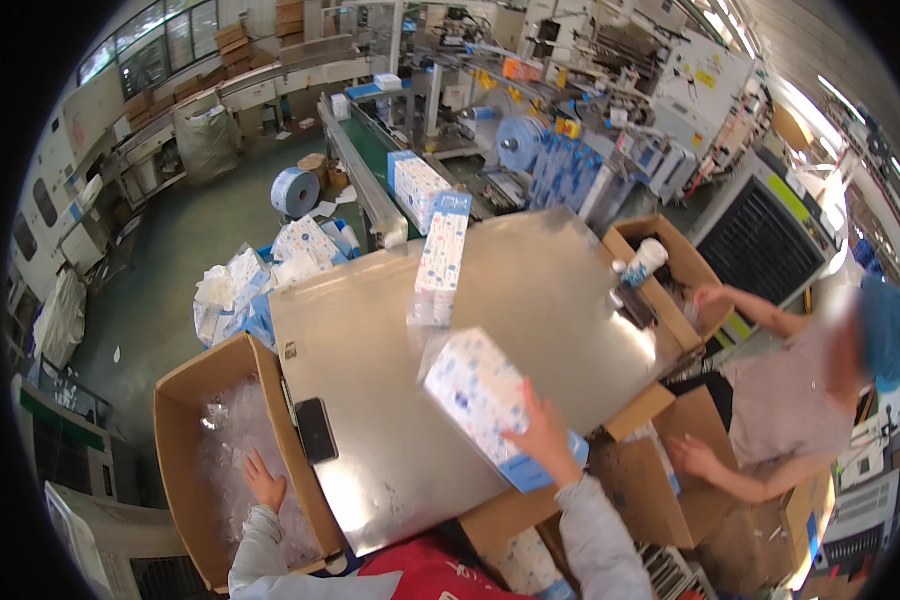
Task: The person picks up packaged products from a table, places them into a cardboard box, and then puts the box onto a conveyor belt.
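My right hand (547, 437) rests on a long white and blue wrapped pack (485, 400) that lies slanted at the near edge of a shiny steel table (370, 330). My left hand (265, 482) reaches down into an open cardboard box (175, 420) at the table's left, fingers spread on its clear plastic liner (232, 445). A second wrapped pack (440, 258) lies lengthwise on the table's far side. A black phone (316, 430) lies near the table's left edge.
A co-worker (805, 395) at the right has both hands at cardboard boxes (670, 275). A green conveyor (370, 150) carries more packs (417, 187) toward the table. Loose packs (270, 270) are piled on the floor beside a blue film roll (295, 191). Machinery stands behind.
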Demonstrator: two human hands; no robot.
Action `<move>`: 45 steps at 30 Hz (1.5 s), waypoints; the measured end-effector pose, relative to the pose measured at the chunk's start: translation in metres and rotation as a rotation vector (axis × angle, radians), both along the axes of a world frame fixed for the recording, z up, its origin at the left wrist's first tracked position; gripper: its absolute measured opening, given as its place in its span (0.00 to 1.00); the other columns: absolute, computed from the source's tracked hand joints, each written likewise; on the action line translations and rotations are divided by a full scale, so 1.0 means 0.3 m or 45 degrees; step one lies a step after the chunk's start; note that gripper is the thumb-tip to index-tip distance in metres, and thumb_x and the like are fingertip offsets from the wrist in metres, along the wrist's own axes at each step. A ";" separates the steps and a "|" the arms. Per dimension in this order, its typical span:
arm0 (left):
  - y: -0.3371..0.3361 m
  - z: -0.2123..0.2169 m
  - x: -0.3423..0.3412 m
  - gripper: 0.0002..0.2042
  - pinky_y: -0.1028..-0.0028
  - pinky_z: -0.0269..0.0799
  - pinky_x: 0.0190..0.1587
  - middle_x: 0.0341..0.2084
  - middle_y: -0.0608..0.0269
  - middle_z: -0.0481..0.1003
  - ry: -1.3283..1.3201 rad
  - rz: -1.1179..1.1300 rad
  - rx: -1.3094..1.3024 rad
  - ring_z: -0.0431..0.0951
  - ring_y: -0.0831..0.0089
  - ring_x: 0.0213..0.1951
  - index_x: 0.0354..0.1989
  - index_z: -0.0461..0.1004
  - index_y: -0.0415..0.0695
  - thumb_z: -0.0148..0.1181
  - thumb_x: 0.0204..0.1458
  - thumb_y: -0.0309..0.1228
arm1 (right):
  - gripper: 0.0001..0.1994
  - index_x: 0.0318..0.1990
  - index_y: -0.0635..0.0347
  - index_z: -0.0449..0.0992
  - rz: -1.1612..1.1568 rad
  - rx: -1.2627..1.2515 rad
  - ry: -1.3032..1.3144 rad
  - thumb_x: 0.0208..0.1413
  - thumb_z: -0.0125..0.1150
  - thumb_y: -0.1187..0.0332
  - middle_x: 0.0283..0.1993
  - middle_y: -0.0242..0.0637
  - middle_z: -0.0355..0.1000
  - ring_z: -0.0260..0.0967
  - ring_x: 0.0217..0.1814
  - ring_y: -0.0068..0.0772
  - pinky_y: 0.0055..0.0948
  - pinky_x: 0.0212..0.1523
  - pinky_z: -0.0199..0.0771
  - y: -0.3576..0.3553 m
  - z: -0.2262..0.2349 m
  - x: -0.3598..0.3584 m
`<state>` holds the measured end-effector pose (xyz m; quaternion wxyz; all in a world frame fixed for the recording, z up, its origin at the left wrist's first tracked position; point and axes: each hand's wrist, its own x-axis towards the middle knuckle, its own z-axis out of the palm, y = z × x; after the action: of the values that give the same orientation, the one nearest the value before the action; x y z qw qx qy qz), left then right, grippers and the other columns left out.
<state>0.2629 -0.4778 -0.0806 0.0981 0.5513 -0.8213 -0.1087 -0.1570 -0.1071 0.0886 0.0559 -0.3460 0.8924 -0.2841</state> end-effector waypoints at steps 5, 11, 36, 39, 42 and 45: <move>0.025 -0.279 0.102 0.31 0.53 0.54 0.63 0.63 0.57 0.61 -0.588 -0.111 0.556 0.59 0.52 0.64 0.67 0.57 0.49 0.50 0.55 0.48 | 0.51 0.70 0.56 0.53 -0.112 -0.154 0.065 0.36 0.76 0.62 0.49 0.48 0.64 0.64 0.49 0.47 0.36 0.48 0.67 0.228 0.277 0.289; -0.019 -0.336 0.272 0.26 0.55 0.62 0.58 0.57 0.58 0.70 -0.548 -0.577 0.349 0.68 0.58 0.58 0.59 0.68 0.47 0.51 0.55 0.48 | 0.28 0.54 0.62 0.68 -0.412 -0.360 0.096 0.45 0.70 0.65 0.53 0.46 0.64 0.63 0.53 0.49 0.42 0.55 0.64 0.914 -0.053 0.791; 1.400 0.464 -0.715 0.25 0.56 0.59 0.63 0.53 0.45 0.69 0.376 -2.036 0.278 0.65 0.48 0.60 0.57 0.69 0.43 0.57 0.55 0.44 | 0.43 0.71 0.63 0.42 -0.769 0.793 -0.786 0.48 0.57 0.66 0.76 0.55 0.28 0.23 0.77 0.60 0.59 0.71 0.32 1.225 -0.867 0.928; 1.119 0.495 -0.907 0.28 0.49 0.53 0.64 0.59 0.43 0.62 0.598 -1.887 0.224 0.55 0.41 0.64 0.59 0.67 0.43 0.62 0.51 0.41 | 0.43 0.70 0.65 0.43 -0.577 1.062 -0.962 0.48 0.58 0.63 0.74 0.59 0.33 0.31 0.77 0.59 0.53 0.70 0.45 1.308 -0.858 0.940; 0.586 0.446 -1.221 0.42 0.45 0.42 0.67 0.65 0.41 0.51 0.669 -1.433 -0.377 0.47 0.40 0.67 0.67 0.53 0.47 0.67 0.43 0.39 | 0.35 0.65 0.69 0.57 -0.618 0.532 -0.991 0.49 0.58 0.64 0.61 0.63 0.63 0.62 0.64 0.54 0.44 0.59 0.66 1.236 -0.727 0.727; 0.226 0.559 -1.520 0.47 0.45 0.44 0.66 0.67 0.43 0.48 0.418 -1.073 -0.441 0.43 0.42 0.69 0.69 0.52 0.49 0.69 0.38 0.44 | 0.20 0.55 0.67 0.70 -0.653 0.327 -0.620 0.56 0.54 0.67 0.40 0.53 0.76 0.77 0.41 0.47 0.37 0.43 0.76 1.058 -0.534 0.618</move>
<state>-0.1931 -0.4101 0.0871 0.2643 0.1219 -0.9528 -0.0860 0.0283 0.2102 -0.0716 0.2363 -0.0238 0.9391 -0.2484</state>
